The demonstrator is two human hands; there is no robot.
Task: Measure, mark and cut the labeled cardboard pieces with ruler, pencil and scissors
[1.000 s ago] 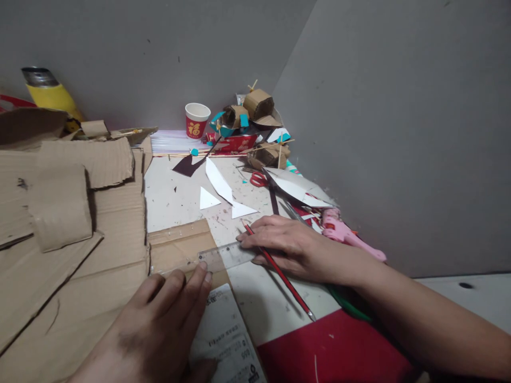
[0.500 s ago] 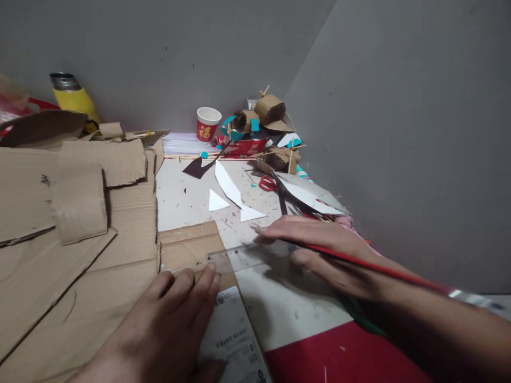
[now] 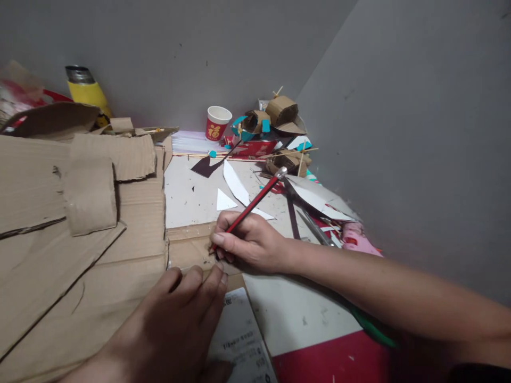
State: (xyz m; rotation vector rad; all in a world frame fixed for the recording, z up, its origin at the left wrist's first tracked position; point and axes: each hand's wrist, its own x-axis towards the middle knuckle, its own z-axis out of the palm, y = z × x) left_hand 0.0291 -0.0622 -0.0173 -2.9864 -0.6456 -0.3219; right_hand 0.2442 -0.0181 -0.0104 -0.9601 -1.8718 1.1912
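Note:
My right hand (image 3: 255, 242) grips a red-and-black pencil (image 3: 256, 201), its tip pointing down at a brown cardboard piece (image 3: 187, 250). The pencil's silver end slants up to the right. My left hand (image 3: 171, 314) lies over the cardboard with its fingers stretched forward, their tips just below the pencil point. A clear plastic ruler (image 3: 233, 265) shows in part by those fingertips; my right hand and wrist hide most of it. Beneath my left hand, a box with a white printed label (image 3: 243, 332) is partly covered.
Stacked cardboard (image 3: 136, 207) fills the left side. White paper cutouts (image 3: 235, 183), a dark cutout (image 3: 204, 167) and a paper cup (image 3: 218, 123) are farther back. Cardboard rolls (image 3: 281, 110), a white sheet (image 3: 315, 197) and a metal blade (image 3: 317, 229) lie right. Grey walls (image 3: 419, 133) enclose the table.
My right hand has come left and turned the pencil from lying back along the forearm to tip down at the cardboard. My left hand stays in place. The view has shifted slightly.

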